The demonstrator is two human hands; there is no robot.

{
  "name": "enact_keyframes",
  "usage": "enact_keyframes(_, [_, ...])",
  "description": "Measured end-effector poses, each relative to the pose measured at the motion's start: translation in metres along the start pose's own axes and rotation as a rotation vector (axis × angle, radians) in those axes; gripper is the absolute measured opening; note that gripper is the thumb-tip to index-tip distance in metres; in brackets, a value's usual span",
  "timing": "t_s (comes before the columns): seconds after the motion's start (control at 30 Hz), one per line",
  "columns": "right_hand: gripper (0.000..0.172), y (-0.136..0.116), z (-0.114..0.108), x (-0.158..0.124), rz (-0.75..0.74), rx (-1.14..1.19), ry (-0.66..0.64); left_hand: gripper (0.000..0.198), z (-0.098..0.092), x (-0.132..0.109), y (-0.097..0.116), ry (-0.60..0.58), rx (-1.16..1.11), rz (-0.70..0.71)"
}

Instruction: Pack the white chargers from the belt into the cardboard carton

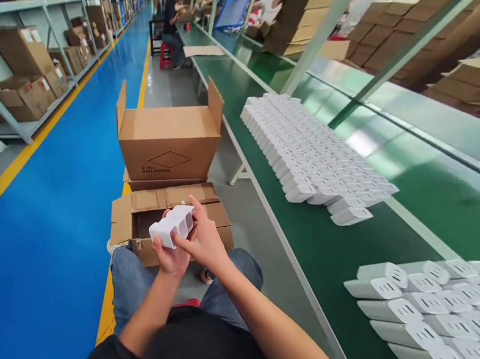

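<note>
Several white hollow plastic housings (pixel 169 226) sit side by side in a short row between my two hands, open ends turned toward me. My left hand (pixel 171 258) wraps the row from below and the left, thumb at its left end. From the right, my right hand (pixel 205 240) closes on the same row, with its thumb on the near side and the index finger raised past the far end. Just under the hands lies an open cardboard box (pixel 218 214), its inside partly dark and hidden by them.
A larger open carton (pixel 168 139) stands behind the box. To the right runs a green workbench (pixel 298 243) bearing a big block of white housings (pixel 308 143) and a nearer group of slotted ones (pixel 443 304). Metal shelving (pixel 57 38) lines the blue aisle; a seated person (pixel 172 21) is farther off.
</note>
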State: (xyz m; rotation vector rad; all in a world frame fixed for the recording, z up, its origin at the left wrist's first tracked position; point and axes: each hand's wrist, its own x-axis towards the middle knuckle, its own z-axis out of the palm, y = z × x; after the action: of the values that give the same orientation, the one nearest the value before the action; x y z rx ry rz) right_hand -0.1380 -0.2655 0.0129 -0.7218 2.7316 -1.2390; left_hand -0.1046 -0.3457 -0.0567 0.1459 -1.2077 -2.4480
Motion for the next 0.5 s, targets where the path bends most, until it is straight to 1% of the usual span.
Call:
enact_keyframes(0.03, [0.094, -0.002, 0.006, 0.005, 0.002, -0.039, -0.005, 0.091, -0.007, 0.0, 0.002, -0.018, 0.046, -0.01])
enact_keyframes(0.1, [0.093, -0.007, 0.017, 0.014, -0.014, -0.16, -0.014, 0.096, -0.023, 0.003, 0.006, -0.046, 0.144, -0.075])
enact_keyframes(0.17, [0.089, -0.013, 0.028, 0.023, -0.058, -0.291, -0.034, 0.097, -0.038, 0.006, 0.008, -0.047, 0.18, -0.144])
enact_keyframes(0.23, [0.086, -0.019, 0.038, 0.032, -0.116, -0.385, -0.077, 0.095, -0.053, 0.01, 0.008, -0.013, 0.132, -0.159])
enact_keyframes(0.33, [0.082, -0.022, 0.053, 0.043, -0.189, -0.446, -0.147, 0.089, -0.074, 0.015, 0.004, 0.065, 0.073, -0.132])
enact_keyframes(0.43, [0.08, -0.017, 0.066, 0.052, -0.225, -0.461, -0.199, 0.087, -0.092, 0.019, -0.005, 0.123, 0.118, -0.173])
enact_keyframes(0.5, [0.078, -0.009, 0.076, 0.058, -0.22, -0.465, -0.238, 0.087, -0.103, 0.022, -0.014, 0.144, 0.127, -0.221])
